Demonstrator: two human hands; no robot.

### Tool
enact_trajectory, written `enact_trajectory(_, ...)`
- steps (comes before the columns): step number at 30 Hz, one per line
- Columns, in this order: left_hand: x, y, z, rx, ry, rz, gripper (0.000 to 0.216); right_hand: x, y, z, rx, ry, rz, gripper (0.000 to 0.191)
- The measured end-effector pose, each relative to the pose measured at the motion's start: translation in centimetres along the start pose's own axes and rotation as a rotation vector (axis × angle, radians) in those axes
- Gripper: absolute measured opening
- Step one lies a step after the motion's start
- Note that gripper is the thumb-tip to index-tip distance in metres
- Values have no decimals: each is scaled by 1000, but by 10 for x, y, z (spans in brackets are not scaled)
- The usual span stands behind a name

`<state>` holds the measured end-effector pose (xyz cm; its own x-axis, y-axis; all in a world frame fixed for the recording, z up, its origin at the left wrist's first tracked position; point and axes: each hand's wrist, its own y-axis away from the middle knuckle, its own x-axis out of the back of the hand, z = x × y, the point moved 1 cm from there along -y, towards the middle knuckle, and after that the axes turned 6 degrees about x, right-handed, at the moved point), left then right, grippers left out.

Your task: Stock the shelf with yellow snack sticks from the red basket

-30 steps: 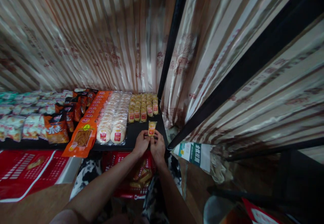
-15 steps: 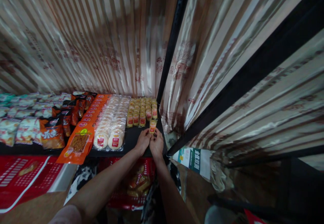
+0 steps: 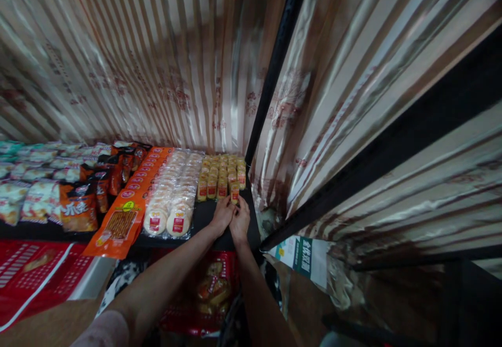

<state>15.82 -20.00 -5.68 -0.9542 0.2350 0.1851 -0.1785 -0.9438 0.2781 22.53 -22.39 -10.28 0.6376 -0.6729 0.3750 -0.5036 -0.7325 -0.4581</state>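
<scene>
A small yellow snack packet (image 3: 234,193) with a red label stands upright between my two hands. My left hand (image 3: 223,215) is closed, its fingertips at the packet's lower left. From the lower right, my right hand (image 3: 240,219) pinches the same packet. The fingers partly cover its bottom edge. Right behind and to the left are rows of matching yellow packets (image 3: 212,186) on the black shelf (image 3: 204,216). The held packet sits at the front of these rows, near the shelf's right end.
Left of the yellow packets lie round white crackers (image 3: 178,221) in clear wrap, orange flat packs (image 3: 117,227) overhanging the edge, and orange-black bags (image 3: 78,208). Red baskets (image 3: 39,274) stand below. A black post (image 3: 270,80) and striped plastic sheeting (image 3: 176,49) bound the shelf.
Both hands have carried the yellow packet slightly back and left, from apart in front of the rows to up against them. The view has shifted a little.
</scene>
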Motion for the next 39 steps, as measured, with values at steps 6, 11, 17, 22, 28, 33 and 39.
enact_trajectory(6, 0, -3, 1, -11, -90, 59, 43, -4, -4, 2, -60, -57, -20, 48)
enact_trajectory(11, 2, -2, 1, -34, -135, 78, 47, -6, -8, 1, -49, -28, -53, 48)
enact_trajectory(17, 5, 6, 5, -130, -225, 111, 45, -6, -6, 1, 0, 80, -77, 48)
enact_trajectory(22, 6, 9, 3, -166, -327, 79, 42, -5, -5, -3, 40, 152, -142, 52)
enact_trajectory(28, 5, 2, -5, -155, -345, 55, 41, -5, -5, -9, 79, 169, -160, 53)
enact_trajectory(33, 3, 1, -8, -203, -326, 79, 36, -5, -5, -6, 69, 183, -168, 52)
enact_trajectory(39, 8, 16, -5, -262, -337, 131, 27, 0, -3, -11, 73, 145, -168, 51)
